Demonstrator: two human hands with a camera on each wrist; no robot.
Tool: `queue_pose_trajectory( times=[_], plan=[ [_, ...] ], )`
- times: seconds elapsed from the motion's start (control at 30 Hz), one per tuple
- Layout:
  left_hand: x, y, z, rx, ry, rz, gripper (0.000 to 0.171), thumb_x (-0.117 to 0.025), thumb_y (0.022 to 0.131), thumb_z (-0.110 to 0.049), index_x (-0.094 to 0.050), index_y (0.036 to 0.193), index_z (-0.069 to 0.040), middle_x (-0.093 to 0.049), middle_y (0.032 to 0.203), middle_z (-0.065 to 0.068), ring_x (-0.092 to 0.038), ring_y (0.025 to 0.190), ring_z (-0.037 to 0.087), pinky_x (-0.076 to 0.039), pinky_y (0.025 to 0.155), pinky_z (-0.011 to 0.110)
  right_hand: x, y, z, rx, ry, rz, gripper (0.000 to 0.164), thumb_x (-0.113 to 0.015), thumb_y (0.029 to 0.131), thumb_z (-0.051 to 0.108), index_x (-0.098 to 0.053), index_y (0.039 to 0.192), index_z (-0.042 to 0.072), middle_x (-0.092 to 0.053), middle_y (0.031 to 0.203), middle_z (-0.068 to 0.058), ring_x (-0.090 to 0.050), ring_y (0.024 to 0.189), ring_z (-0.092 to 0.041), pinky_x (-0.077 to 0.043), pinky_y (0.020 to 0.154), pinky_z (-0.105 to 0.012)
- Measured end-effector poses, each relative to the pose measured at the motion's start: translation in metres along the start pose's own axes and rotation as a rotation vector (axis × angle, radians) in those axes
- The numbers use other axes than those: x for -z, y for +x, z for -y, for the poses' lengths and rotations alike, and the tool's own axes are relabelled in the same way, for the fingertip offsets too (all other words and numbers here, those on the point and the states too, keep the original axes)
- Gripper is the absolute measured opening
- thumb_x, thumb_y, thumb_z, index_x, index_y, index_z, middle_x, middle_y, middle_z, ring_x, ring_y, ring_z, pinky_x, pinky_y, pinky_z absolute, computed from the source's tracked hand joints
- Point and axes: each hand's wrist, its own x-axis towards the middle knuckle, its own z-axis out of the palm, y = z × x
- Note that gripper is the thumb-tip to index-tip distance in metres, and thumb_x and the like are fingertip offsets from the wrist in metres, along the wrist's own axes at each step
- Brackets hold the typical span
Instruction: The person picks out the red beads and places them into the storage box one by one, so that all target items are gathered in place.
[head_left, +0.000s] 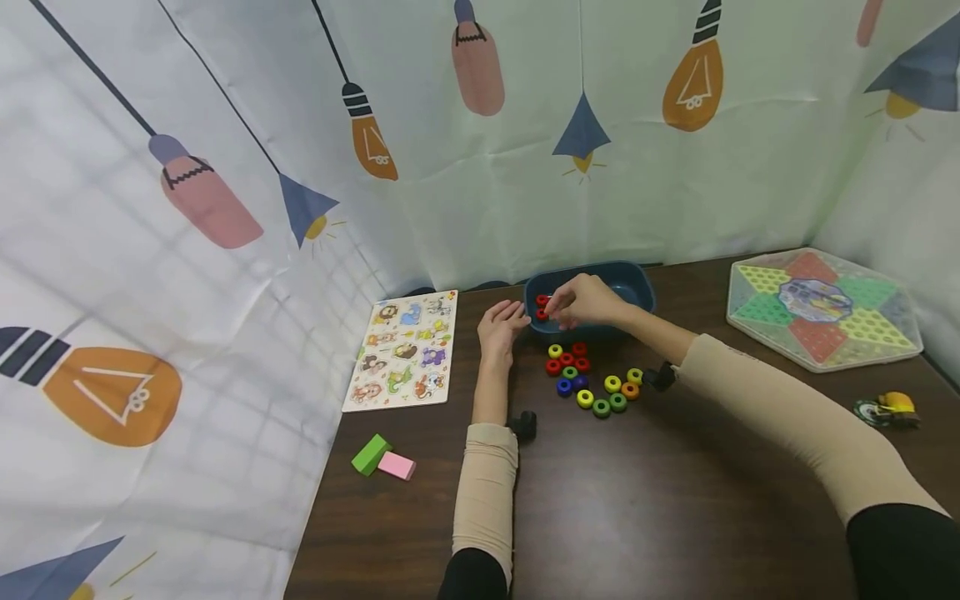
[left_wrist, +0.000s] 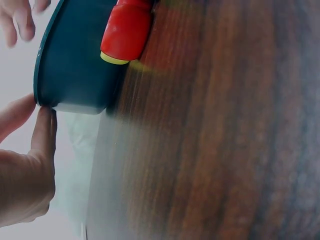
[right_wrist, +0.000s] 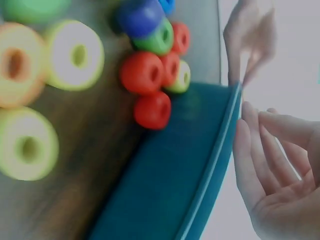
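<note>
A dark blue tray (head_left: 630,283) stands at the table's back edge with red ring beads (head_left: 542,301) at its left end. My left hand (head_left: 501,333) is at the tray's left end; in the left wrist view its thumb and a finger meet the rim from two sides. Over the tray hangs my right hand (head_left: 588,302), its fingertips close to the red beads; in the right wrist view its fingers (right_wrist: 270,165) are loosely bent, with nothing visible between them. In front of the tray lies a group of red, yellow, green, blue and orange beads (head_left: 586,400).
An animal picture board (head_left: 405,350) lies at the left, with a green block (head_left: 371,455) and a pink block (head_left: 397,466) nearer me. On the right are a hexagonal board (head_left: 825,308) and a small yellow toy (head_left: 896,404). A printed curtain (head_left: 487,200) borders the table.
</note>
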Motion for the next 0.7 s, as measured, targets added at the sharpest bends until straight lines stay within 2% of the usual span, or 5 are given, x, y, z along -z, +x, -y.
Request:
queue_pose_trajectory(
  times=[0.17,0.33,0.4,0.53,0.7],
  plan=[
    [0.003,-0.001,-0.004,0.015,0.0,0.012,0.059,-0.07,0.077,0.018,-0.052,0.131,-0.002,-0.06,0.131,0.02,-0.064,0.114,0.022,-0.056,0.087,0.033,-0.012,-0.025,-0.004,0.014,-0.129,0.082,0.016,-0.071,0.087,0.007,-0.076,0.103,0.009,-0.075,0.095,-0.008,-0.072,0.077,-0.023,-0.06,0.069,-0.042],
    [0.003,-0.004,-0.011,0.061,-0.01,0.031,0.063,-0.07,0.077,0.019,-0.05,0.133,-0.001,-0.059,0.132,0.019,-0.063,0.117,0.023,-0.056,0.087,0.032,-0.024,-0.043,-0.016,0.05,-0.33,0.079,0.016,-0.075,0.084,0.009,-0.077,0.099,0.013,-0.075,0.09,0.003,-0.067,0.076,-0.01,-0.056,0.069,-0.034],
    [0.003,-0.005,-0.012,0.08,-0.015,0.035,0.064,-0.07,0.077,0.019,-0.05,0.134,-0.001,-0.058,0.133,0.019,-0.061,0.119,0.024,-0.056,0.087,0.032,-0.028,-0.048,-0.022,0.055,-0.36,0.082,0.016,-0.076,0.083,0.009,-0.077,0.098,0.013,-0.075,0.09,0.003,-0.066,0.075,-0.007,-0.055,0.069,-0.033],
    [0.001,-0.005,-0.009,0.087,-0.009,0.039,0.064,-0.069,0.079,0.018,-0.049,0.136,-0.003,-0.056,0.136,0.019,-0.06,0.121,0.023,-0.056,0.088,0.03,-0.032,-0.055,-0.029,0.039,-0.331,0.089,0.016,-0.075,0.083,0.007,-0.075,0.099,0.011,-0.075,0.09,-0.001,-0.068,0.068,-0.011,-0.056,0.062,-0.031],
    [0.0,-0.003,-0.003,0.053,0.003,0.017,0.06,-0.069,0.079,0.017,-0.051,0.133,-0.003,-0.06,0.132,0.017,-0.063,0.117,0.021,-0.056,0.088,0.03,-0.033,-0.055,-0.031,-0.041,-0.181,0.104,0.017,-0.069,0.085,0.001,-0.073,0.1,0.007,-0.074,0.09,-0.007,-0.07,0.064,-0.021,-0.058,0.057,-0.032]
  ],
)
